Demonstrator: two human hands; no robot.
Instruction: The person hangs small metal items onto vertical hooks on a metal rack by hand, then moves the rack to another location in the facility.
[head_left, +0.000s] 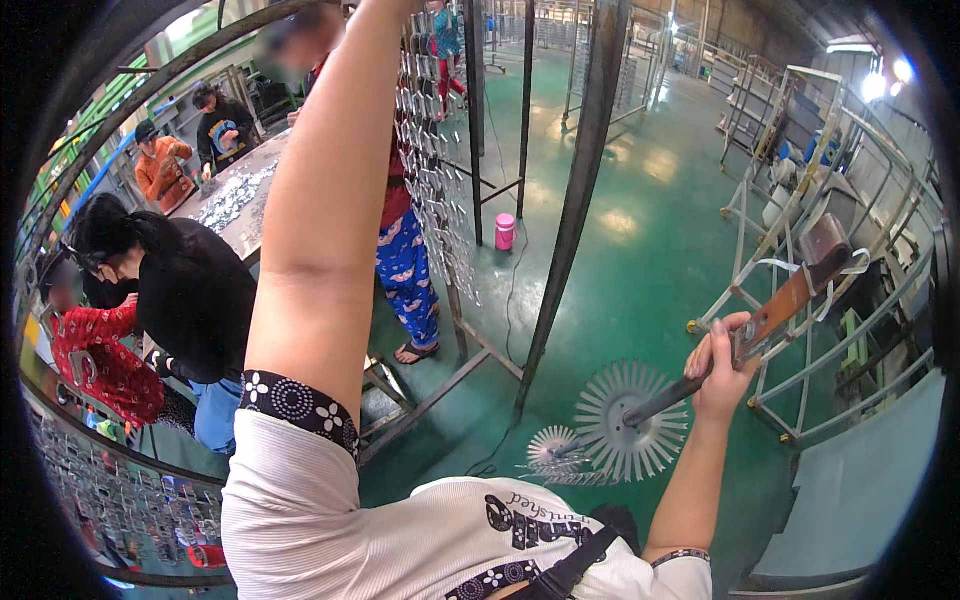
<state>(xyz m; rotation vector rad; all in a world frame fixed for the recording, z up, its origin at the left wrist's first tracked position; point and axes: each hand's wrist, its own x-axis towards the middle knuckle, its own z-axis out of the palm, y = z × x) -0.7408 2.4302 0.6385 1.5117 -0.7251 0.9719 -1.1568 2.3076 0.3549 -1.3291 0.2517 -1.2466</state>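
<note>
Two arms spread apart, right hand (pixel 722 368) clamped on a dark rod (pixel 664 401).
Left arm (pixel 325 210) rises past the upper edge; the left hand's grip cannot be told. Beside the person's right front, the rod's long axis slants, toothed metal discs (pixel 604 426) pointing down-left, a brown bar (pixel 783 310) up-right beyond the fist. Farther off, a pink bucket (pixel 505 232) stands on green floor (pixel 625 270).
</note>
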